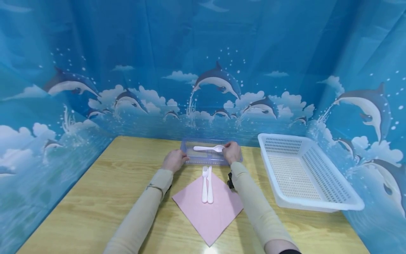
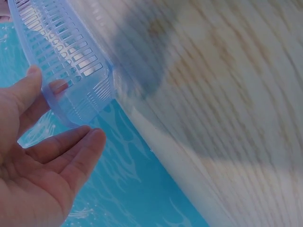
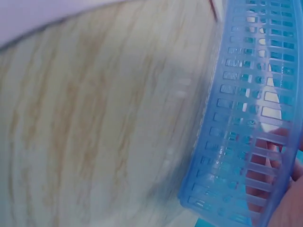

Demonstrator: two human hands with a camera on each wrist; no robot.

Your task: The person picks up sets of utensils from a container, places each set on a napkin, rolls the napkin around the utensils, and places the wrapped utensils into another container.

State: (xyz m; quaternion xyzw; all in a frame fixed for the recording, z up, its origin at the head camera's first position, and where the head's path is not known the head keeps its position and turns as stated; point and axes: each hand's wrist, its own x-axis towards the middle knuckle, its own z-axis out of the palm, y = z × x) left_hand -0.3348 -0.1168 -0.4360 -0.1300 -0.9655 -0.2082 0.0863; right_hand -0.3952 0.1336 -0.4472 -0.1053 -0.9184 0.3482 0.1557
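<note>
A small translucent blue-purple basket [image 1: 203, 161] with slotted walls sits near the table's far edge. Inside it lies a white spoon [image 1: 206, 148], its handle pointing left. My left hand [image 1: 174, 160] pinches the rim at the basket's left end; in the left wrist view the thumb and a finger [image 2: 57, 87] meet either side of it. Reaching into the right end, my right hand [image 1: 232, 152] has its fingertips at the spoon's bowl, partly hidden behind the slotted wall [image 3: 222, 127]. A white fork [image 1: 204, 185] and a white knife [image 1: 210, 187] lie side by side on a pink napkin [image 1: 209, 222].
A larger white slotted basket [image 1: 320, 204] stands at the right of the wooden table [image 1: 104, 183]. Blue dolphin-print curtains [image 1: 152, 53] hang behind the table and along both sides.
</note>
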